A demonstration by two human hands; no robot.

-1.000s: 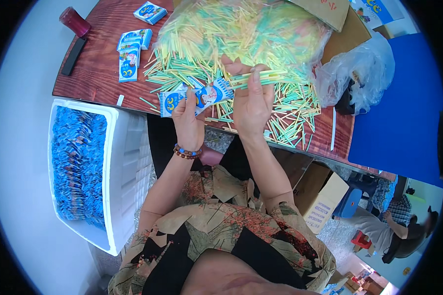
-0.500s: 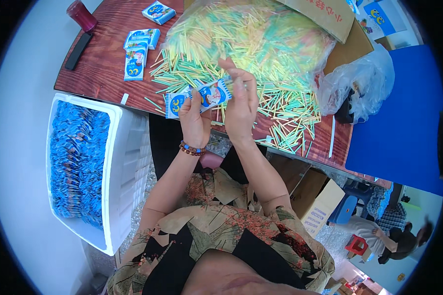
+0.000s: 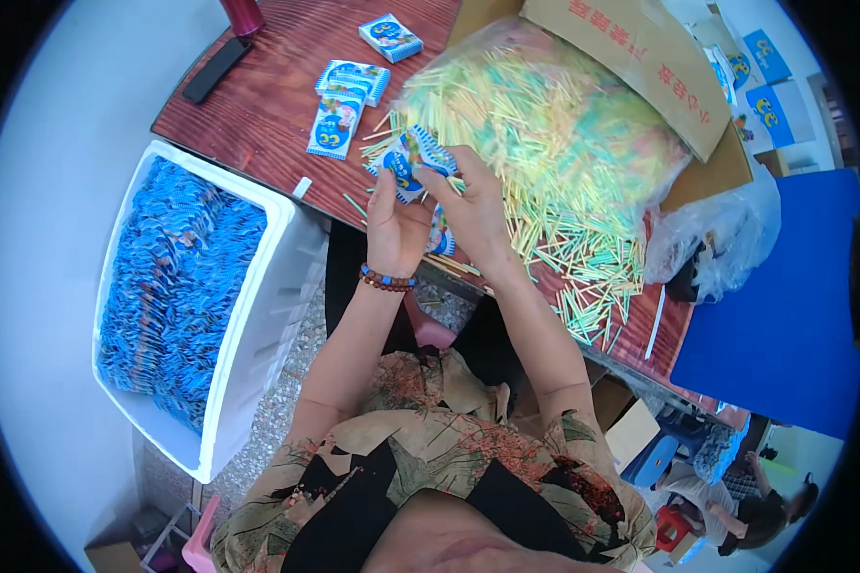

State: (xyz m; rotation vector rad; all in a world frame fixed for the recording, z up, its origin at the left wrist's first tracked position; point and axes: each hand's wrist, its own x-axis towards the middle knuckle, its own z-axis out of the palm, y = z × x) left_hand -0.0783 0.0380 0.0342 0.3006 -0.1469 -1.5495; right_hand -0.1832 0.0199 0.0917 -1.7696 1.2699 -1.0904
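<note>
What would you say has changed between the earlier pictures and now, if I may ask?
The right hand, which held thin sticks a second ago, has moved left onto the packet in the left hand; whether it still holds any is unclear. The view has turned. The loose sticks, the white box of blue packets and the packets lying at left look unchanged.

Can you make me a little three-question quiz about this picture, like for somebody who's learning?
1. True or false: the brown beads circle the person's right wrist.
2. Pick one. The loose yellow and green sticks lie:
A) inside the white box
B) on the red-brown table
C) on the blue panel
3. What do the left hand and right hand both touch?

Key: 1. False, the left. 2. B. 3. A blue-and-white packet.
</note>
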